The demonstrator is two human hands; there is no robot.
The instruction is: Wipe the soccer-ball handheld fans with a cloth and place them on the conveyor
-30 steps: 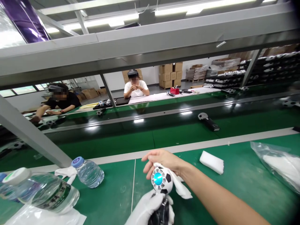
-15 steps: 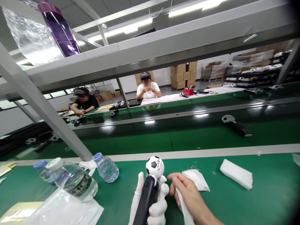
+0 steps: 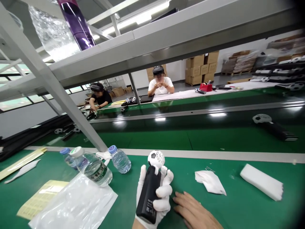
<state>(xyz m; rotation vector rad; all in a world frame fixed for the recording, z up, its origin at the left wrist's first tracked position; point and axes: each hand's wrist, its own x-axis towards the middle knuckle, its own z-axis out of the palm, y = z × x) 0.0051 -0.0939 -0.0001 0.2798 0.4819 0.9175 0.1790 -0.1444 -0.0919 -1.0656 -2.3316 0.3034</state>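
Note:
My left hand (image 3: 164, 194), in a white glove, is wrapped round the black handle of a device (image 3: 149, 194) topped by a white-and-black football-patterned ball (image 3: 156, 159). Printed text shows on the lower part of the handle. My bare right hand (image 3: 190, 210) lies low over the green tabletop (image 3: 181, 171), just right of the glove, its fingers stretched out and nothing seen in it. Beyond it lies a crumpled white cloth (image 3: 211, 182).
Water bottles (image 3: 121, 159) and a clear plastic bag (image 3: 78, 203) lie left, beside a yellow sticker sheet (image 3: 41, 198). A white foam block (image 3: 262, 182) rests right. A slanted metal post (image 3: 69, 111) rises left. Another device (image 3: 274, 127) lies on the belt; two people sit across.
The device has turned so its printed side shows. My right hand has lowered and spread its fingers; the white material that hung by it is gone from it. The view has shifted left.

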